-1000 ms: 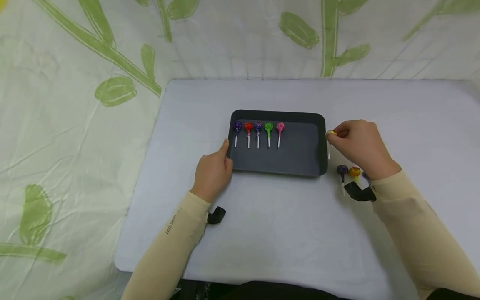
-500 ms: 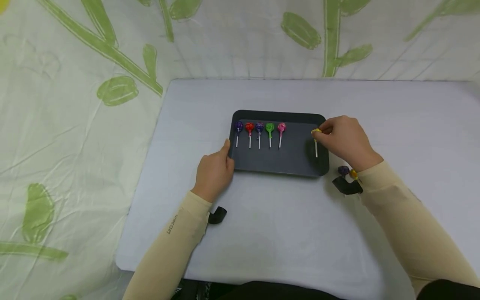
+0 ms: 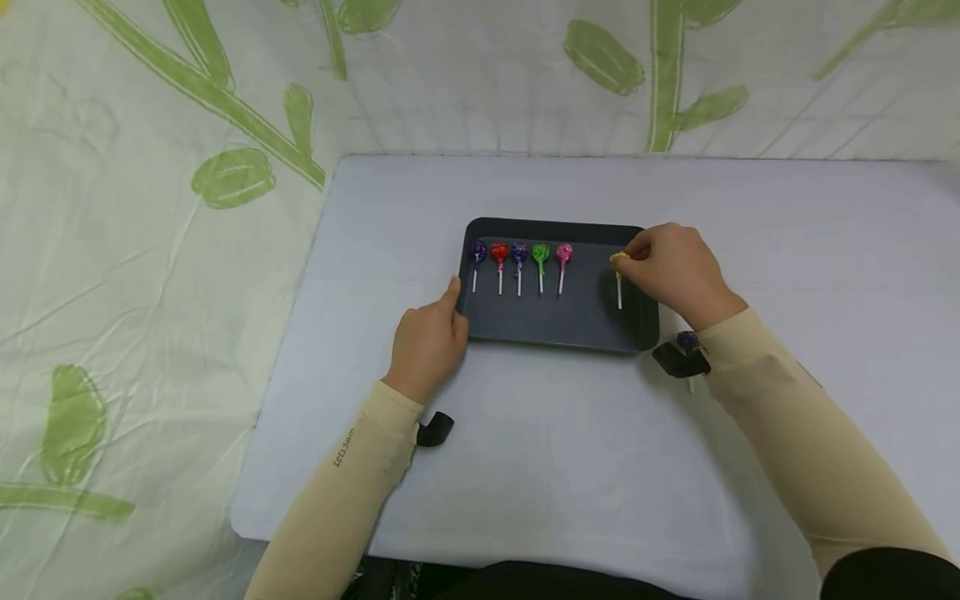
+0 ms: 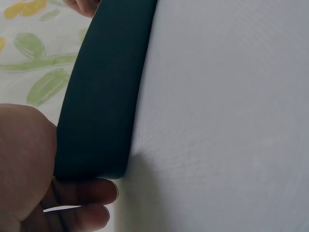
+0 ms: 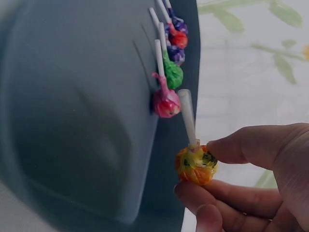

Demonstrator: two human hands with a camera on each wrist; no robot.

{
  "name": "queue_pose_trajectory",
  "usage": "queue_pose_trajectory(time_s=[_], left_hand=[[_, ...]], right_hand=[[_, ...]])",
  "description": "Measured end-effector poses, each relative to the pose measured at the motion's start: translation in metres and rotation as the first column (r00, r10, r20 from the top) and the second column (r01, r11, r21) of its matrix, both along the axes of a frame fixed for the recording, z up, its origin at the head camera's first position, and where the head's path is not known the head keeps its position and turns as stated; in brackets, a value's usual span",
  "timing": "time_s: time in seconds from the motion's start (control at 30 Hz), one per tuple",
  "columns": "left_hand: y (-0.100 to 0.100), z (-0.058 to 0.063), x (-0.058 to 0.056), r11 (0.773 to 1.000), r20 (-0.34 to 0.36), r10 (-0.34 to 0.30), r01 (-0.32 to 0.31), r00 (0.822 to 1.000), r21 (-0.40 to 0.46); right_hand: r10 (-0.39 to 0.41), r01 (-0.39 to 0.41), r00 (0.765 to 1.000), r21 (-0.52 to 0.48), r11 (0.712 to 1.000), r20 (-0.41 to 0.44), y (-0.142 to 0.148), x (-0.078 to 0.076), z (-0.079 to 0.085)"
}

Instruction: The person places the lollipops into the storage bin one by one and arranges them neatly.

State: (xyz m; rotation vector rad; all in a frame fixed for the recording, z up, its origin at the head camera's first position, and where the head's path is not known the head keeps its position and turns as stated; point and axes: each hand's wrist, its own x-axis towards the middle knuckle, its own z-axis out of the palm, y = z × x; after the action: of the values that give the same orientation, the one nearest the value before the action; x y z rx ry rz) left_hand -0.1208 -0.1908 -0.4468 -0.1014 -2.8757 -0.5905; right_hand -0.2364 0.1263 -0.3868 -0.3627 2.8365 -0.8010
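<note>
A yellow-and-orange wrapped lollipop (image 5: 195, 164) is pinched by its candy end between the thumb and fingers of my right hand (image 3: 678, 271), over the right part of the dark grey tray (image 3: 525, 325). Its white stick points toward the front in the head view. Inside the tray, along the back left, lies a row of lollipops: purple (image 3: 479, 251), red (image 3: 499, 252), another purple (image 3: 520, 252), green (image 3: 540, 254) and pink (image 3: 563, 253), sticks toward me. My left hand (image 3: 427, 346) grips the tray's left edge, with fingers (image 4: 91, 191) against the outer wall.
A dark purple lollipop (image 3: 687, 341) lies on the white table (image 3: 540, 450) right of the tray, partly covered by the right wrist's black mount (image 3: 681, 361). Leaf-patterned cloth (image 3: 480, 100) hangs behind the table and at its left.
My right hand has carried the yellow lollipop leftward from outside the tray's right edge to above its inside. The left hand stays on the tray. The right sleeve now hides more loose lollipops.
</note>
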Motion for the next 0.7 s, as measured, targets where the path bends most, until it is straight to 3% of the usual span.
queue_pose_trajectory(time_s=[0.4,0.7], left_hand=[[0.001,-0.003,-0.001,1.0,0.01,0.001,-0.001,1.0,0.008],[0.0,-0.002,-0.001,1.0,0.01,-0.002,0.002,1.0,0.006]], right_hand=[[0.008,-0.009,0.999,0.028,1.0,0.041,-0.01,-0.009,-0.003],[0.034,-0.04,0.995,0.056,0.998,0.099,-0.015,-0.014,0.005]])
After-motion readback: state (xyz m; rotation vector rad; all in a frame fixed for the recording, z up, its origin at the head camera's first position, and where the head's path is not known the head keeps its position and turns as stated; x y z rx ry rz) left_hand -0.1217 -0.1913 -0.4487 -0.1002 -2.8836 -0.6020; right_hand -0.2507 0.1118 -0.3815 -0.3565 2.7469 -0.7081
